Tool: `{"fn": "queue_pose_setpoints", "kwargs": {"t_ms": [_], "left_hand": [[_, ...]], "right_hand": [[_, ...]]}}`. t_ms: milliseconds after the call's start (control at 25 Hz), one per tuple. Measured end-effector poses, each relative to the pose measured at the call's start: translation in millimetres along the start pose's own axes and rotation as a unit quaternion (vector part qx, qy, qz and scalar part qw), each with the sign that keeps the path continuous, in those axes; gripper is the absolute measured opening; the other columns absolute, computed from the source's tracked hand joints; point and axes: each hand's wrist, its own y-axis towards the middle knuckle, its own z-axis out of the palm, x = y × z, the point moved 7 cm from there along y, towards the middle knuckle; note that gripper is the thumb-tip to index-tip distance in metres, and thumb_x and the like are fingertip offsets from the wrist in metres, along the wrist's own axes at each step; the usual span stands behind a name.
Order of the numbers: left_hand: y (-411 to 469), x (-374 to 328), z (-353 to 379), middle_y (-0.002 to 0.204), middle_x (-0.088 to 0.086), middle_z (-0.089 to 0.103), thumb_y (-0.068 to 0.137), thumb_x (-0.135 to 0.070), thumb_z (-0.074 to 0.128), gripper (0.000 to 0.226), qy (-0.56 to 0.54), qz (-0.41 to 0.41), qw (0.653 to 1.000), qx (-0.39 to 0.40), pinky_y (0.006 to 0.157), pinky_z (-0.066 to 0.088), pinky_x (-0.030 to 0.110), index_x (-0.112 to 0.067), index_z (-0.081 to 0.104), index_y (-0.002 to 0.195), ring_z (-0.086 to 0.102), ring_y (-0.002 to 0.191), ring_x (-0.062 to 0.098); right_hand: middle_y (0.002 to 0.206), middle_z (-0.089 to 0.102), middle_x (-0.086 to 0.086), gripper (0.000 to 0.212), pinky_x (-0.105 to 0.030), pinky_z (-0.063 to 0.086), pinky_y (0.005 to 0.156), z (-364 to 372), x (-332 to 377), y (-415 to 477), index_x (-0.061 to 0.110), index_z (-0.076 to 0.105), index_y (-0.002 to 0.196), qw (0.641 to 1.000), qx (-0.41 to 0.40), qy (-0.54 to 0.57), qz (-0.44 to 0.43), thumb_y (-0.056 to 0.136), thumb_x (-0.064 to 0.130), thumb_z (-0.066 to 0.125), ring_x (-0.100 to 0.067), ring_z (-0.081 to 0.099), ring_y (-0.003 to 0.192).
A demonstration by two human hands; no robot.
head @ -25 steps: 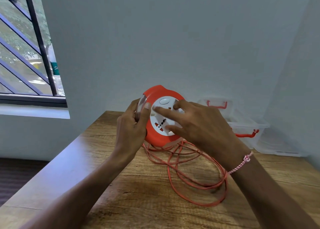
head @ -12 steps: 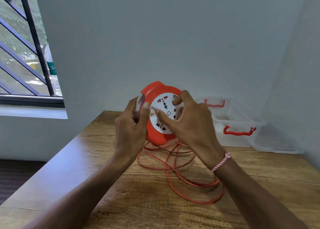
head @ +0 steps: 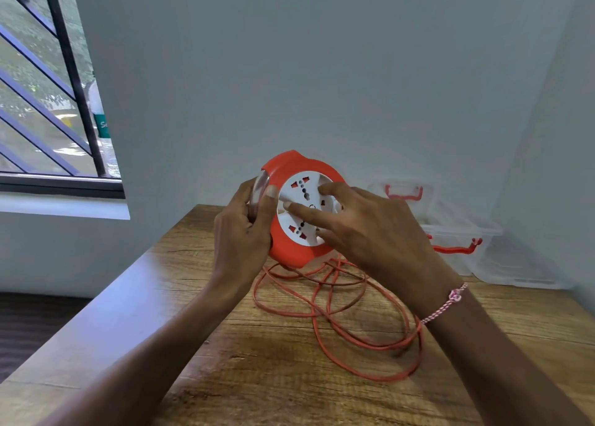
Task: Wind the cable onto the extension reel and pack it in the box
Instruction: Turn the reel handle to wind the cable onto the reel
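Right hand point(head: 370, 232) covers the right side of the reel's white socket face point(head: 297, 213); markings under the fingers point(head: 309, 214) unreadable. Left hand point(head: 241, 232) hides the reel's point(head: 289, 251) left rim and back. Cable point(head: 354, 335) loops run under the right wrist, plug end not visible. Clear box point(head: 460, 232) partly behind the right hand, contents blurry. Both forearms cut off at bottom edge. Bottle label point(head: 102, 124) by the window cut off by the wall edge.

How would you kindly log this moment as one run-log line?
left hand grips reel rim | right hand fingers on white socket face | orange cable loose on table | clear box unpacked
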Motion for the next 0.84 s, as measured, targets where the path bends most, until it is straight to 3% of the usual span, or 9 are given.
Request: {"fn": "queue_pose_setpoints", "kwargs": {"t_ms": [80, 160, 280, 400, 480, 560, 680, 840], "left_hand": [[-1, -3, 1, 0.092, -0.031, 0.076, 0.105, -0.06, 0.05, 0.031, 0.0, 0.009, 1.0, 0.004, 0.059, 0.064, 0.023, -0.043, 0.058, 0.129, 0.08, 0.077, 0.004], [-4, -5, 1, 0.091, -0.018, 0.077, 0.104, -0.06, 0.049, 0.036, 0.001, 0.023, 1.0, -0.007, 0.055, 0.064, 0.024, -0.039, 0.06, 0.13, 0.079, 0.072, 0.008], [-9, -11, 1, 0.075, -0.003, 0.072, 0.105, -0.062, 0.048, 0.049, 0.012, 0.052, 0.998, -0.028, 0.049, 0.062, 0.028, -0.027, 0.061, 0.137, 0.076, 0.064, 0.011], [-12, -19, 3, 0.082, -0.019, 0.073, 0.104, -0.066, 0.046, 0.049, 0.017, 0.085, 0.996, -0.026, 0.052, 0.057, 0.014, -0.034, 0.055, 0.14, 0.077, 0.069, 0.0], [-11, -19, 4, 0.084, -0.026, 0.074, 0.102, -0.07, 0.044, 0.048, 0.014, 0.078, 0.997, -0.022, 0.055, 0.057, 0.011, -0.04, 0.051, 0.139, 0.077, 0.073, -0.003], [-8, -15, 2, 0.093, -0.026, 0.074, 0.101, -0.073, 0.044, 0.052, 0.012, 0.061, 0.998, -0.02, 0.056, 0.058, 0.013, -0.04, 0.052, 0.139, 0.077, 0.074, -0.001], [-3, -6, -1, 0.097, -0.035, 0.073, 0.103, -0.065, 0.048, 0.048, -0.001, 0.022, 0.999, -0.024, 0.058, 0.059, 0.015, -0.035, 0.055, 0.139, 0.078, 0.081, -0.002], [1, 1, 0, 0.089, -0.031, 0.076, 0.103, -0.057, 0.049, 0.047, 0.003, -0.007, 1.0, 0.004, 0.055, 0.059, 0.017, -0.03, 0.059, 0.14, 0.079, 0.074, 0.002]], "right_hand": [[0.122, 0.074, -0.018, 0.067, -0.034, 0.056, 0.055, -6, -1, -1, 0.039, 0.06, 0.14, 0.999, -0.039, 0.027, 0.001, 0.079, 0.039, 0.088, -0.034, 0.077, 0.092], [0.104, 0.079, -0.015, 0.056, -0.032, 0.055, 0.055, -12, -2, -1, 0.032, 0.066, 0.135, 0.994, -0.079, 0.068, 0.017, 0.083, 0.046, 0.083, -0.032, 0.077, 0.078], [0.08, 0.078, -0.006, 0.061, -0.027, 0.053, 0.05, -12, -8, 3, 0.022, 0.068, 0.127, 0.978, -0.102, 0.132, 0.123, 0.085, 0.066, 0.068, -0.024, 0.07, 0.059], [0.089, 0.076, 0.0, 0.06, -0.026, 0.058, 0.05, 2, -17, 0, 0.023, 0.056, 0.111, 0.907, -0.092, 0.288, 0.294, 0.081, 0.074, 0.065, -0.015, 0.071, 0.063], [0.097, 0.075, 0.003, 0.058, -0.017, 0.056, 0.055, 6, -21, -3, 0.024, 0.055, 0.109, 0.876, -0.091, 0.333, 0.336, 0.083, 0.075, 0.065, -0.009, 0.069, 0.068], [0.106, 0.072, 0.001, 0.056, -0.017, 0.054, 0.057, 0, -19, -2, 0.021, 0.056, 0.117, 0.918, -0.097, 0.281, 0.264, 0.088, 0.07, 0.061, -0.012, 0.07, 0.075], [0.13, 0.061, -0.008, 0.054, -0.026, 0.053, 0.049, -6, -6, -2, 0.026, 0.052, 0.137, 0.983, -0.068, 0.153, 0.079, 0.094, 0.056, 0.065, -0.022, 0.071, 0.09], [0.127, 0.066, -0.015, 0.064, -0.027, 0.047, 0.048, -1, -1, -1, 0.035, 0.052, 0.147, 0.998, -0.021, 0.053, 0.031, 0.089, 0.048, 0.076, -0.029, 0.073, 0.093]]}}
